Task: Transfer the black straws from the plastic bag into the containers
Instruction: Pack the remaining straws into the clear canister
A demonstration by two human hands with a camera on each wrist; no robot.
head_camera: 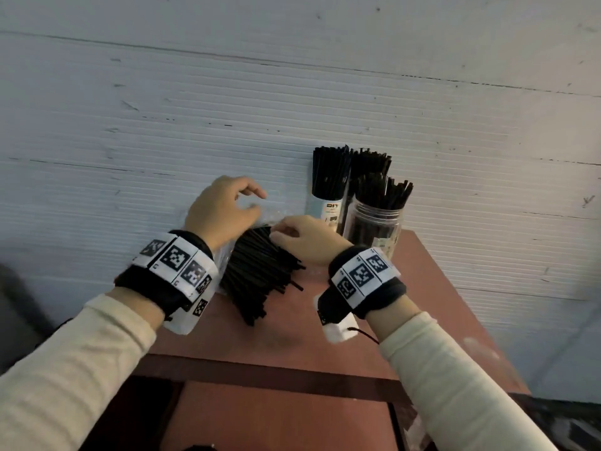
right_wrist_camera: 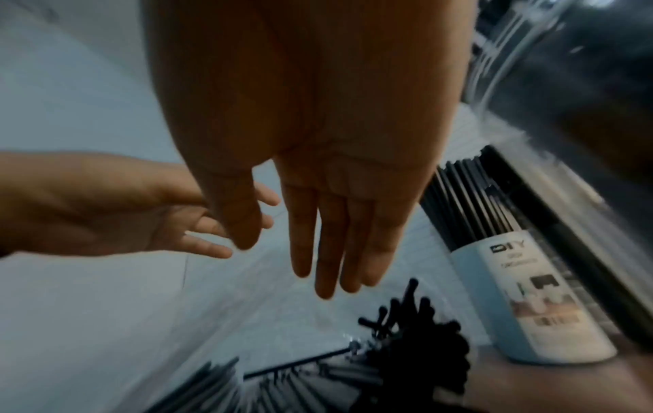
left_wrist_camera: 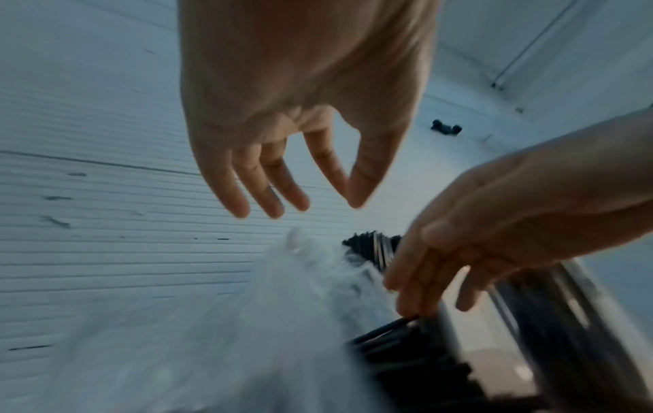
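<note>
A loose pile of black straws (head_camera: 260,275) lies on a clear plastic bag (head_camera: 224,252) on the reddish table (head_camera: 292,336). My left hand (head_camera: 257,200) hovers open over the bag's far end, holding nothing; in the left wrist view my left hand (left_wrist_camera: 300,206) has relaxed fingers above the bag (left_wrist_camera: 247,321). My right hand (head_camera: 279,231) reaches over the pile with straight fingers, and the fingertips (left_wrist_camera: 406,307) touch the straws (left_wrist_camera: 406,363). In the right wrist view my right hand (right_wrist_camera: 318,279) is flat above the straws (right_wrist_camera: 417,349). A clear jar (head_camera: 374,229) and a white-labelled tube (head_camera: 327,206) hold upright straws.
A third container of straws (head_camera: 370,167) stands behind the jar against the ribbed white wall (head_camera: 292,92). The table's right edge runs close beside the jar. The labelled tube (right_wrist_camera: 530,293) stands just right of my right hand.
</note>
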